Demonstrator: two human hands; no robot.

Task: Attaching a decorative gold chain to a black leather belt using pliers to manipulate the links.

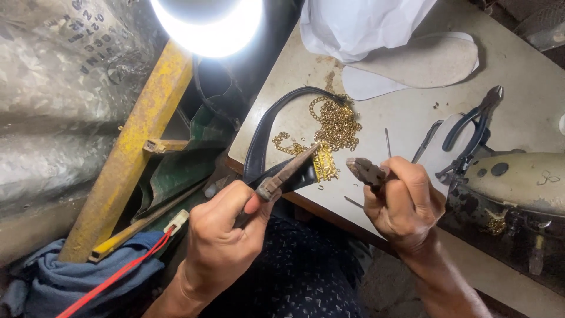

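L hand (220, 235) & R hand (403, 203) grip pliers (289, 174) on gold chain (325, 162)

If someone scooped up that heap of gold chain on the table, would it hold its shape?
Probably not. The gold chain lies in loose loops and tangles, so it would likely sag and trail. Its fine links look snag-prone, and stray ends near the black strap might drag along.
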